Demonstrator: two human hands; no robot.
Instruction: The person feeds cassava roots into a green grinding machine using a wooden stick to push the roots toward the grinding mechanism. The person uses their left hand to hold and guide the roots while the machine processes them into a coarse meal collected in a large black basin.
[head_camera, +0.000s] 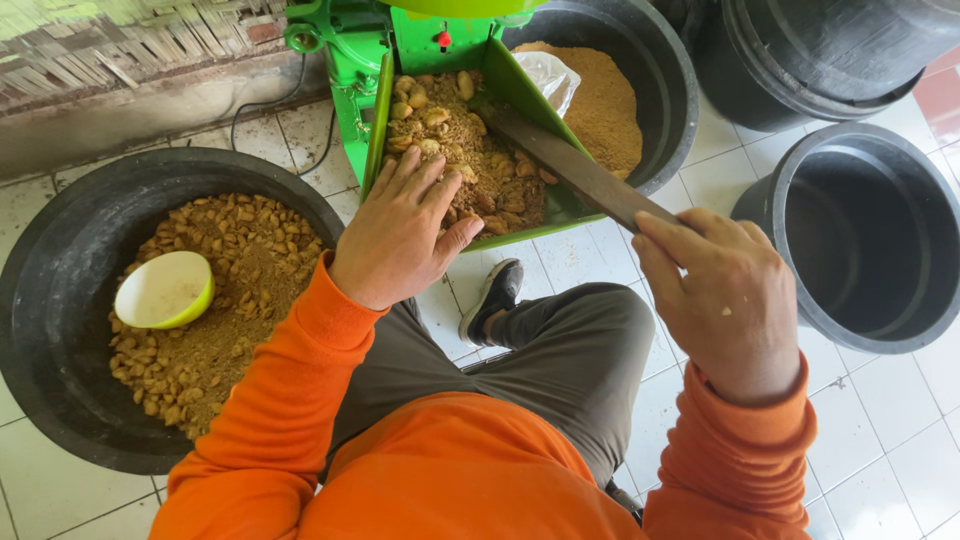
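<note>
A green machine has a sloping green feed tray filled with brown chunks and crumbs. My left hand lies flat, fingers spread, on the chunks at the tray's near edge. My right hand grips the near end of a long flat wooden stick, whose far end rests in the tray's contents. Both arms wear orange sleeves.
A black tub at left holds brown chunks and a white-and-lime bowl. Behind the tray, another black tub holds fine brown meal and a plastic bag. An empty black tub stands at right. My knee and shoe are over white floor tiles.
</note>
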